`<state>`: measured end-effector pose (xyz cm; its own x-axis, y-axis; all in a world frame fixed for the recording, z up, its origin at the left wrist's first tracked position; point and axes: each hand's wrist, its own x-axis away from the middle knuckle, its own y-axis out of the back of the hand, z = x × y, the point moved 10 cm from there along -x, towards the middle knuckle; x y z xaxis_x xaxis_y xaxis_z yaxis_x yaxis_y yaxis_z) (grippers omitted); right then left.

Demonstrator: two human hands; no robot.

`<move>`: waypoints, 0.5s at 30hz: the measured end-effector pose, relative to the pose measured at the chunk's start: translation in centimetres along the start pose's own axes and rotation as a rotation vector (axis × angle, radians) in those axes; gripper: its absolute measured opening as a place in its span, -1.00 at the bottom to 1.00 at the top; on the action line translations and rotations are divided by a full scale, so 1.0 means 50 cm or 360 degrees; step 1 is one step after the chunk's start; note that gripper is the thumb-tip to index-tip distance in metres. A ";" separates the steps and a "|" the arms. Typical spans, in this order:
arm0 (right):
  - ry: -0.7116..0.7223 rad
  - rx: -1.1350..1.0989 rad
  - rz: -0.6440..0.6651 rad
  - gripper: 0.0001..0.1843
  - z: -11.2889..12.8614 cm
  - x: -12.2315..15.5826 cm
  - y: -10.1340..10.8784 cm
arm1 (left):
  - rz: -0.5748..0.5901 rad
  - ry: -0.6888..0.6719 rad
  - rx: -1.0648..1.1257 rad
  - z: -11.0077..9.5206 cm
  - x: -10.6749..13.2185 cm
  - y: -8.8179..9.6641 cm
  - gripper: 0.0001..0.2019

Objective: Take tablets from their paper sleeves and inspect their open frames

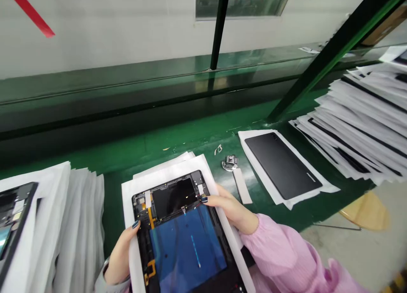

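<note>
head view: your left hand [122, 252] grips the left edge of the open-backed tablet [187, 250] with its white sheet [127, 212], thumb on top; your right hand [233, 208], set farther up, grips the opposite edge. the open-backed tablet lies between your fingers, long axis running away from you, far end leaning left; beyond, to the right, lies a black panel [280, 163].

One head-worn view, forward and down, close above tablet [178, 242] and bench [152, 146].
</note>
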<state>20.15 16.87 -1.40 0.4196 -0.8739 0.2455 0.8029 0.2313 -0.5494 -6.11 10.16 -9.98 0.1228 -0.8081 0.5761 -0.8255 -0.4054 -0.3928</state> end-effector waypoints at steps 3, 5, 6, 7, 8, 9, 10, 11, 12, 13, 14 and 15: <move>0.0105 0.0073 -0.0059 -0.68 0.017 0.000 0.007 | -0.0127 0.0169 0.0041 0.004 0.018 -0.052 -0.89; 0.0205 0.0235 -0.0060 -0.64 0.040 -0.004 0.013 | -0.0227 0.0239 0.0191 -0.009 0.033 -0.092 -0.91; 0.0278 0.0406 -0.0099 -0.61 0.057 -0.006 0.022 | -0.0270 0.0227 0.0271 -0.022 0.039 -0.109 -0.88; 0.0363 0.0689 -0.0203 -0.61 0.079 -0.007 0.038 | -0.0290 0.0206 0.0327 -0.036 0.043 -0.124 -0.85; 0.0443 0.1046 -0.0360 -0.62 0.103 -0.005 0.058 | -0.0338 0.0175 0.0374 -0.049 0.046 -0.130 -0.82; 0.0503 0.1420 -0.0539 -0.65 0.127 -0.001 0.078 | -0.0399 0.0114 0.0416 -0.062 0.048 -0.129 -0.81; 0.0531 0.1754 -0.0696 -0.68 0.147 0.003 0.094 | -0.0447 0.0045 0.0445 -0.073 0.048 -0.125 -0.81; 0.0523 0.2014 -0.0794 -0.72 0.158 0.005 0.107 | -0.0477 -0.0037 0.0470 -0.082 0.047 -0.118 -0.80; 0.0484 0.2184 -0.0815 -0.77 0.160 0.003 0.116 | -0.0476 -0.0118 0.0489 -0.089 0.045 -0.113 -0.79; 0.0433 0.2271 -0.0775 -0.82 0.154 -0.002 0.122 | -0.0437 -0.0180 0.0501 -0.093 0.041 -0.111 -0.76; 0.0386 0.2312 -0.0712 -0.87 0.145 -0.007 0.124 | -0.0371 -0.0222 0.0502 -0.093 0.036 -0.112 -0.73; 0.0346 0.2368 -0.0660 -0.89 0.134 -0.011 0.124 | -0.0289 -0.0242 0.0497 -0.091 0.031 -0.117 -0.71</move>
<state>27.74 21.67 0.42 0.1094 -0.9939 -0.0144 0.5793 0.0519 0.8134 -3.59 13.21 -3.52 0.3511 -0.7560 0.5525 -0.5784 -0.6391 -0.5069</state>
